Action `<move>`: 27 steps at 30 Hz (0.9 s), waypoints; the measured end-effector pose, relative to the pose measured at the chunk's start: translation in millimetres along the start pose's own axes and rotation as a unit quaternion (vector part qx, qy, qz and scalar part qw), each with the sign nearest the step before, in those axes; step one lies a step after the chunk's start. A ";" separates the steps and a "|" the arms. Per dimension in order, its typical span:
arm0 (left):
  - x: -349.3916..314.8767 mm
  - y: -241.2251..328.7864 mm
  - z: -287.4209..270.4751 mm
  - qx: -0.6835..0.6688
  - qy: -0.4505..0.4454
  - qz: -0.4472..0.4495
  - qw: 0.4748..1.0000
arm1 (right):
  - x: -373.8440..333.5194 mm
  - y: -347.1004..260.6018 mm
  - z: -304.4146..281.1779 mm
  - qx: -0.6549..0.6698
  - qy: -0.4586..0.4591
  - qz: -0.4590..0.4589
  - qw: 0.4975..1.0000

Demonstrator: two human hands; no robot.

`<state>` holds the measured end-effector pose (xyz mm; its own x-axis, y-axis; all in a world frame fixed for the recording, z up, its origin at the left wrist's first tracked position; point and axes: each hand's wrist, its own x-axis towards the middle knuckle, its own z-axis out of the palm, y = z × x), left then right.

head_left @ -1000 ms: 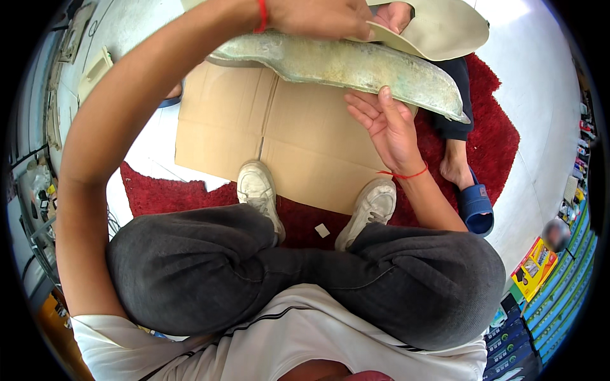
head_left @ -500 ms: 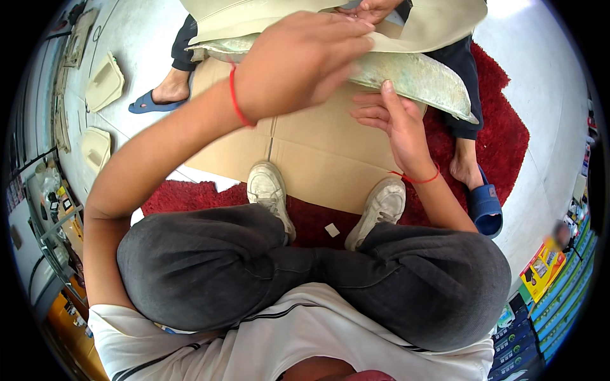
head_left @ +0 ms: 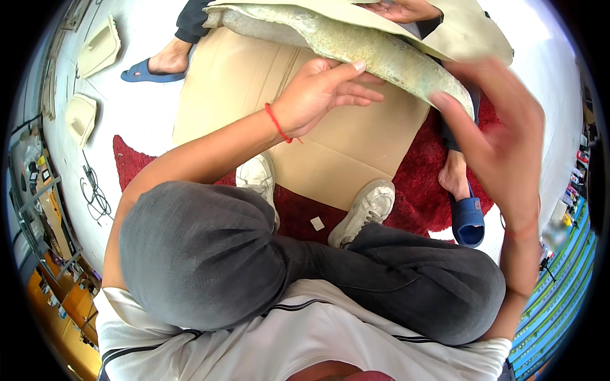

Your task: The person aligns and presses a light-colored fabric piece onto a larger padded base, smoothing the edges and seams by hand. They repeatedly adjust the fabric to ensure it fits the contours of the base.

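A long curved panel (head_left: 381,54) with a rough, pale greenish-yellow face lies across the top of the head view. A smooth beige sheet (head_left: 318,14) covers its far side. Just below the panel's near edge is my left hand (head_left: 318,95), thumb tip against that edge and fingers stretched out apart. My right hand (head_left: 502,133), blurred, is at the panel's right end. Its thumb lies by the lower edge and its fingers reach toward the beige sheet, with a wide gap between them. Another person's hand (head_left: 406,9) is at the sheet's far side.
Flattened cardboard (head_left: 318,152) lies on a red rug (head_left: 419,190) before my shoes. The other person's blue slippers (head_left: 468,222) stand on both sides. Beige moulded parts (head_left: 100,47) and a black cable (head_left: 95,197) lie at left, beside a shelf rack (head_left: 47,216).
My left hand has come from over the panel to below its near edge. My right hand has moved right, to the panel's end. More of the panel's rough face shows.
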<state>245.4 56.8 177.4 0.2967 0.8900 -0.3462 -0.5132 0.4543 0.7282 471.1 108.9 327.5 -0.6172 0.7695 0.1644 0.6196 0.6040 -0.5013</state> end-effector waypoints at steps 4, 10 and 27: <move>11.0 -1.4 7.6 -0.025 0.005 0.014 1.000 | 74.2 38.3 39.5 -0.085 -0.016 -0.169 0.982; -8.4 -8.4 0.6 -0.080 0.016 0.019 0.996 | 97.6 30.3 41.5 0.213 -0.173 0.085 0.958; -44.6 -33.3 -11.2 -0.083 0.025 0.001 0.996 | 39.0 20.3 102.1 0.320 -0.237 -0.035 0.917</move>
<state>240.2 2.4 162.0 0.2566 0.8899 -0.3772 -0.6414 0.4488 0.6223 410.1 130.0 237.0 -0.8800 0.4651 -0.0965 0.2526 0.2861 -0.9243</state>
